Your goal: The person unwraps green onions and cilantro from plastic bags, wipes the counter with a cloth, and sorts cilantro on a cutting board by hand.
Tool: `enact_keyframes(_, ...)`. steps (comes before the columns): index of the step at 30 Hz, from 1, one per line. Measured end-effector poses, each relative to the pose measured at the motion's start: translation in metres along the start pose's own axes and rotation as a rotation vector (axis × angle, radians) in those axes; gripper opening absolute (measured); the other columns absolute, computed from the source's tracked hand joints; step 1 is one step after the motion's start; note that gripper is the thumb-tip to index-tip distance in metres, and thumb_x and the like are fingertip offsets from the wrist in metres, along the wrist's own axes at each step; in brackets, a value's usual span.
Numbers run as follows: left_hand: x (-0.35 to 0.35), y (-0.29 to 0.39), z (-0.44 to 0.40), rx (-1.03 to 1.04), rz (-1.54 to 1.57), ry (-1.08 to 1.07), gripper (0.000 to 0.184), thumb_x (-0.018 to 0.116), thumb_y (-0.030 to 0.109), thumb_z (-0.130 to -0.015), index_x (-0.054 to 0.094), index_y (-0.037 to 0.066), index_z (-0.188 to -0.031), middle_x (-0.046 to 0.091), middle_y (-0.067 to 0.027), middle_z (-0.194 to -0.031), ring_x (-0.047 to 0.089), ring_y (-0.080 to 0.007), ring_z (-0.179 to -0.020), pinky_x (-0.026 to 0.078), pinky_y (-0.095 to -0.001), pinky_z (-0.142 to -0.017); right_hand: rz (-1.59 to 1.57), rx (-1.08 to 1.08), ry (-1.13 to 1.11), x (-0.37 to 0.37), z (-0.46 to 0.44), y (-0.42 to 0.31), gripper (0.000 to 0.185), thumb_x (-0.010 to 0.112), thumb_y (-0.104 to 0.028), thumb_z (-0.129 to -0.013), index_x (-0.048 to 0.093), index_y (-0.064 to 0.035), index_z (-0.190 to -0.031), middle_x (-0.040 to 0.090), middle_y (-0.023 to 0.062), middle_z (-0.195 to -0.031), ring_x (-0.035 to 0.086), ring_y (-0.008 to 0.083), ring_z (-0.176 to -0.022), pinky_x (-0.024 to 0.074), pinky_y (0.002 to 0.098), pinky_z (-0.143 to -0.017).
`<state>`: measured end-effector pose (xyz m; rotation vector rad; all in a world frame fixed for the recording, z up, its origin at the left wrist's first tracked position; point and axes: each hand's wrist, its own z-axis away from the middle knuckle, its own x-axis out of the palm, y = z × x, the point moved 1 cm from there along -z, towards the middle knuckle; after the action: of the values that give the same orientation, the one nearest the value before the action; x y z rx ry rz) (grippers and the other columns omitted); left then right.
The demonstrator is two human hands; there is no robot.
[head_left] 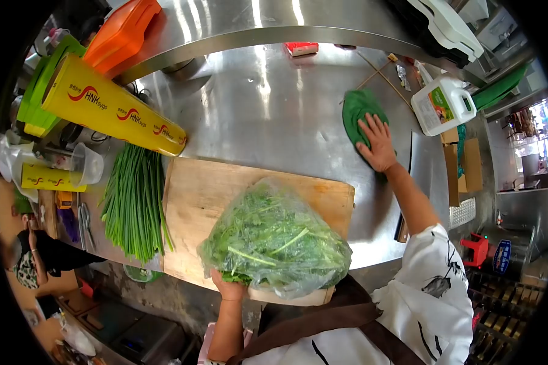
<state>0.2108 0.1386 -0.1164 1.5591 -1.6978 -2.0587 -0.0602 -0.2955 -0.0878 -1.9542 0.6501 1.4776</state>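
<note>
The left hand (pixel 230 287), its grip hidden, met the near edge of the bag (pixel 277 240), apparently steadying it; the right hand (pixel 379 145), spread flat, covered the cloth (pixel 355 114) on the bench (pixel 243 121).

Left hand (pixel 228 288) partly hidden by the plastic bag of greens (pixel 274 234), cutting board (pixel 195 191) partly covered beneath it, knife (pixel 416 161) partly behind the right forearm (pixel 413 198), small print on the white jug (pixel 441 106) unreadable
</note>
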Motion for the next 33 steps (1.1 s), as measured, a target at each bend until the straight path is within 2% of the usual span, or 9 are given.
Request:
enact_keyframes(5,0.002,-0.012,0.004,-0.218,0.174,-0.068,0.037,0.064,0.014,-0.077,0.054,0.003,-0.110,0.061,-0.0087,-0.101,0.057,-0.0203,-0.090,0.047,-0.0354,-0.079,0.010,-0.027,0.047,0.026,-0.084,0.017,0.061,0.052,-0.041,-0.079,0.039,-0.0151,-0.133,0.030,0.0115,-0.143,0.023,0.0301,-0.132,0.0158,0.0476,-0.107)
enact_keyframes(13,0.006,-0.072,0.037,-0.742,0.958,0.009,0.029,0.057,0.010,-0.083,0.053,0.004,-0.111,0.060,-0.0068,-0.102,0.057,-0.0204,-0.092,0.047,-0.0357,-0.081,-0.079,-0.085,0.049,0.062,-0.173,-0.042,0.056,0.051,-0.037,-0.080,0.042,-0.0151,-0.131,0.032,0.0069,-0.142,0.026,0.0282,-0.132,0.0171,0.0476,-0.107)
enact_keyframes(18,0.006,-0.086,0.031,-0.670,0.902,-0.039,0.029,0.056,0.010,-0.083,0.053,0.003,-0.111,0.060,-0.0067,-0.102,0.057,-0.0195,-0.092,0.048,-0.0351,-0.081,-0.190,-0.414,-0.107,0.044,-0.087,-0.058,0.050,0.049,-0.033,-0.085,0.042,-0.0173,-0.132,0.032,0.0050,-0.142,0.023,0.0282,-0.133,0.0128,0.0472,-0.108)
enact_keyframes(22,0.001,-0.092,0.021,-0.642,1.029,-0.019,0.029,0.056,0.010,-0.083,0.052,0.003,-0.111,0.060,-0.0067,-0.102,0.056,-0.0187,-0.093,0.048,-0.0347,-0.081,-0.171,-0.173,-0.114,0.005,0.022,-0.035,0.050,0.046,-0.030,-0.087,0.039,-0.0163,-0.134,0.031,0.0069,-0.142,0.024,0.0285,-0.133,0.0111,0.0479,-0.109)
enact_keyframes(23,0.000,-0.092,0.017,-0.159,0.164,-0.100,0.028,0.055,0.011,-0.084,0.053,0.002,-0.111,0.059,-0.0068,-0.103,0.056,-0.0188,-0.092,0.049,-0.0334,-0.080,-0.164,-0.161,-0.115,-0.001,0.046,-0.039,0.050,0.046,-0.030,-0.087,0.039,-0.0163,-0.134,0.031,0.0069,-0.142,0.024,0.0285,-0.133,0.0111,0.0479,-0.109)
enact_keyframes(26,0.007,-0.055,0.001,-0.568,0.841,-0.048,0.028,0.056,0.012,-0.083,0.054,0.000,-0.109,0.059,-0.0068,-0.104,0.056,-0.0187,-0.091,0.049,-0.0330,-0.079,-0.044,0.027,-0.077,-0.015,0.121,-0.071,0.050,0.047,-0.030,-0.086,0.041,-0.0109,-0.132,0.034,0.0101,-0.140,0.026,0.0312,-0.131,0.0150,0.0491,-0.107)
enact_keyframes(30,0.011,-0.006,-0.012,-0.443,0.862,-0.037,0.024,0.051,0.004,-0.079,0.057,-0.003,-0.102,0.059,-0.0115,-0.097,0.058,-0.0219,-0.086,0.047,-0.0346,-0.075,-0.108,0.230,-0.110,-0.036,0.190,-0.132,0.051,0.053,-0.027,-0.083,0.043,-0.0083,-0.129,0.036,0.0123,-0.138,0.027,0.0321,-0.130,0.0163,0.0497,-0.107)
enact_keyframes(31,0.003,0.013,-0.013,-0.038,0.118,-0.099,0.029,0.057,0.003,-0.074,0.055,-0.003,-0.103,0.057,-0.0131,-0.096,0.056,-0.0237,-0.087,0.044,-0.0325,-0.079,-0.146,0.206,-0.115,-0.040,0.204,-0.141,0.051,0.054,-0.027,-0.082,0.044,-0.0080,-0.128,0.036,0.0119,-0.138,0.027,0.0324,-0.130,0.0164,0.0495,-0.107)
enact_keyframes(33,0.000,0.010,-0.011,0.007,0.035,-0.092,0.031,0.058,0.002,-0.072,0.054,-0.004,-0.102,0.055,-0.0129,-0.096,0.054,-0.0237,-0.089,0.043,-0.0323,-0.081,-0.176,0.193,-0.102,-0.047,0.223,-0.145,0.050,0.055,-0.026,-0.082,0.045,-0.0077,-0.128,0.036,0.0116,-0.138,0.027,0.0326,-0.130,0.0164,0.0492,-0.107)
